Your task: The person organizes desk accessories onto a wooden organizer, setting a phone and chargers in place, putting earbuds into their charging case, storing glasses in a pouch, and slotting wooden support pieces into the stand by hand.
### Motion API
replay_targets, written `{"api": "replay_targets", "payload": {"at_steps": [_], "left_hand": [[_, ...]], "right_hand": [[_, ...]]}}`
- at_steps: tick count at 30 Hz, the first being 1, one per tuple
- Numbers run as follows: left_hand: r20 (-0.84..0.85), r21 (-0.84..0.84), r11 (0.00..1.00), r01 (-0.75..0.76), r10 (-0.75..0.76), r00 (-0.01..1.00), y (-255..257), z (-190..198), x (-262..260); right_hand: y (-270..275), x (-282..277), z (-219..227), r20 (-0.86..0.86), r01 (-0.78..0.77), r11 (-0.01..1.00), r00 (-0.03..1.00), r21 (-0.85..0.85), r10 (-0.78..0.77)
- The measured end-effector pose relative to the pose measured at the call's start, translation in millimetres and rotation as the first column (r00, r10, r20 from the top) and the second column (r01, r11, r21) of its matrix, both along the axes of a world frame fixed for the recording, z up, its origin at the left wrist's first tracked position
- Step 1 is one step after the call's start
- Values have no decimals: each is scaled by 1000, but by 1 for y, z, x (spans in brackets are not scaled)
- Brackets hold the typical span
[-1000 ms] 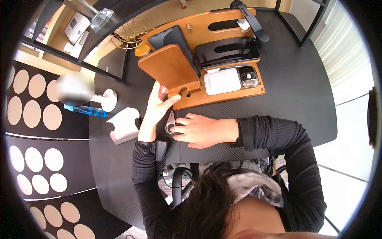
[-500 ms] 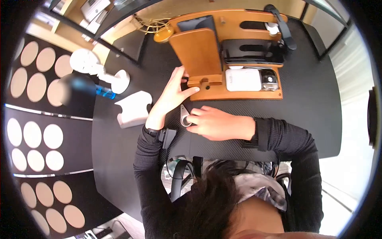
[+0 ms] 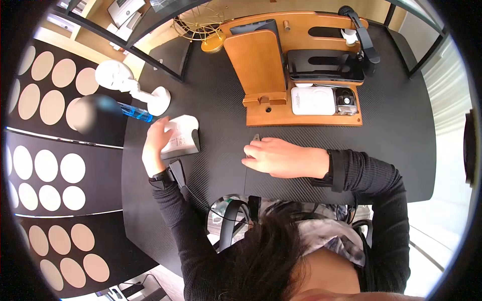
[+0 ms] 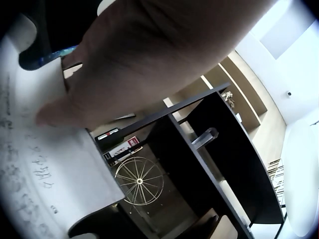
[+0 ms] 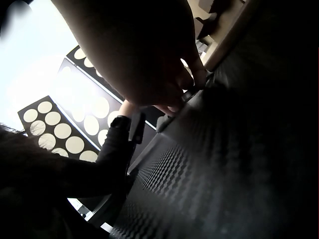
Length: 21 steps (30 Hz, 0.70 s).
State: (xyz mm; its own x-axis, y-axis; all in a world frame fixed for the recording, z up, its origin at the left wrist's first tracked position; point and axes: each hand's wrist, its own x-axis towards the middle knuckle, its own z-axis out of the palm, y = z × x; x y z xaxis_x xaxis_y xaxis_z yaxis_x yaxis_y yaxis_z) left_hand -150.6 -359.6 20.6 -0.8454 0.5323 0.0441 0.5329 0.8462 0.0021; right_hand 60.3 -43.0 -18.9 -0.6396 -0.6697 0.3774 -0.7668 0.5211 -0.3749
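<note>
My left hand (image 3: pixel 156 140) grips a white holder with curved cut-outs (image 3: pixel 185 131) at the left of the desk. In the left wrist view the thumb lies on its white face, where handwriting (image 4: pixel 42 169) shows. Near the front middle of the desk, my right hand (image 3: pixel 281 157) bends its fingers over a small grey teardrop-shaped piece (image 3: pixel 256 137). Only the narrow tip shows past the fingers in the head view. Behind the hands stands a wooden desk organizer (image 3: pixel 256 62), holding a white case (image 3: pixel 313 101) and a small black-and-clear device (image 3: pixel 346 101).
A white desk lamp (image 3: pixel 159 101) and a blue bottle (image 3: pixel 135 111) stand beyond the left hand. Black headphones (image 3: pixel 366 45) hang at the organizer's right end. Behind it is a gold wire wheel (image 3: pixel 198 22). A black shelf frame (image 3: pixel 155 62) borders the desk at the back left.
My left hand has left the organizer's left edge and moved left to the white holder, which now shows writing. My right hand has drawn the grey piece slightly right, covering its ring.
</note>
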Motion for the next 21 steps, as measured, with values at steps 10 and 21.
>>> {"api": "replay_targets", "payload": {"at_steps": [10, 21], "left_hand": [[369, 266, 954, 139, -234, 899, 48, 55, 47], [507, 630, 698, 341, -702, 501, 133, 32, 95]], "right_hand": [[66, 4, 113, -82, 195, 931, 970, -308, -231], [144, -53, 90, 106, 388, 805, 918, -450, -383]]}}
